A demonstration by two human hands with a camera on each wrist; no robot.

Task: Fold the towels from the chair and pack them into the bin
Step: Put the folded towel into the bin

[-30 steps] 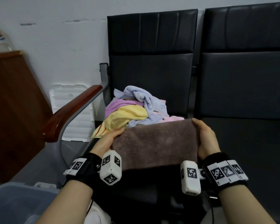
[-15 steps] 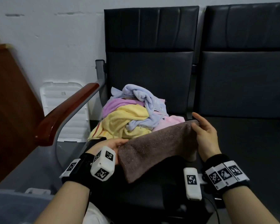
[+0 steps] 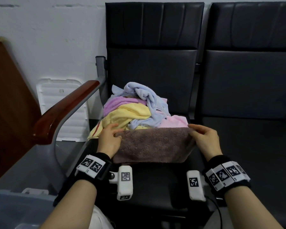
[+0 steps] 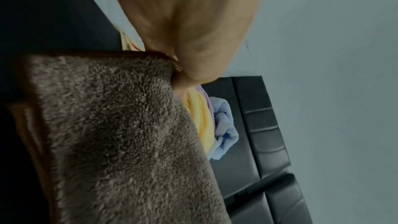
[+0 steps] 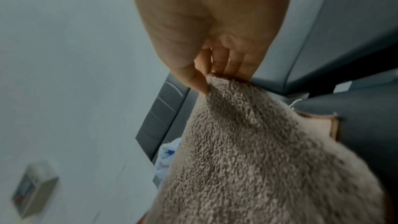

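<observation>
A brown towel (image 3: pixel 153 145) hangs folded in front of me over the black chair seat (image 3: pixel 155 187), its top edge stretched level between both hands. My left hand (image 3: pixel 111 135) pinches its left top corner, seen close in the left wrist view as brown towel (image 4: pixel 120 134) under the left hand (image 4: pixel 185 72). My right hand (image 3: pixel 201 135) pinches the right top corner; the right wrist view shows the brown towel (image 5: pixel 258 151) caught between thumb and fingers of the right hand (image 5: pixel 204 76). Behind lies a heap of towels (image 3: pixel 135 109), yellow, purple, blue and pink. A translucent bin (image 3: pixel 15 210) sits at lower left.
The chair's wooden armrest (image 3: pixel 61 111) runs along the left. A second black seat (image 3: pixel 248 138) adjoins on the right. A white foam piece (image 3: pixel 59 103) leans on the wall, and a brown wooden cabinet (image 3: pixel 8 104) stands far left.
The towel hung slanted from the right hand with the left hand low; now the left hand has come up and both hold the top edge level and taut.
</observation>
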